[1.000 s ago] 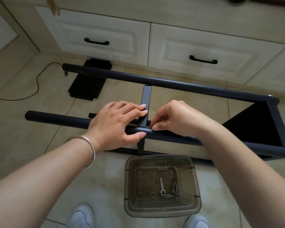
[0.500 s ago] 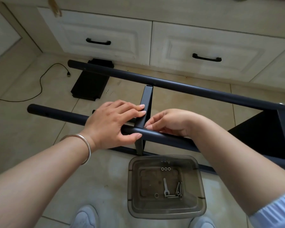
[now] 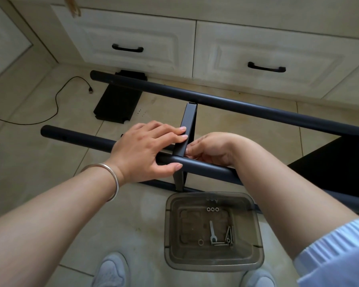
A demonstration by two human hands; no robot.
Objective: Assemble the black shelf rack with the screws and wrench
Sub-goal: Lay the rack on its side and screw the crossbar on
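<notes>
On the tiled floor (image 3: 39, 166) in front of the cream drawers (image 3: 133, 38), the black shelf rack (image 3: 257, 112) lies on its side, two long round tubes running left to right with a flat crossbar (image 3: 187, 127) bridging them. The left hand (image 3: 145, 150), a silver bangle (image 3: 110, 179) on its wrist, lies over the near tube (image 3: 77, 137): the fingers stretch fairly straight across to touch the crossbar's left face, while the thumb curls under the front of the tube, so the hand clasps the tube at the joint. The right hand (image 3: 211, 148) reaches in from the other side, wrist resting on the near tube, fingertips bunched against the crossbar's right edge just where it meets the tube; whether they pinch a screw or only press the metal cannot be told, since the fingers hide the spot. Just below the joint, between the person's two grey shoes, a smoky translucent bin (image 3: 255, 255) stands on the floor. Inside it lie a small wrench (image 3: 212, 233), a few screws (image 3: 228, 235) beside it, three washers (image 3: 212, 209) in a row near the far wall, and one loose ring (image 3: 200, 242). Farther back, a flat black panel (image 3: 116, 104) leans near the drawers, and a black cable (image 3: 56, 106) trails across the tiles to its left. At the right edge, the rack's dark shelf panel (image 3: 330, 162) is already joined to the tubes.
</notes>
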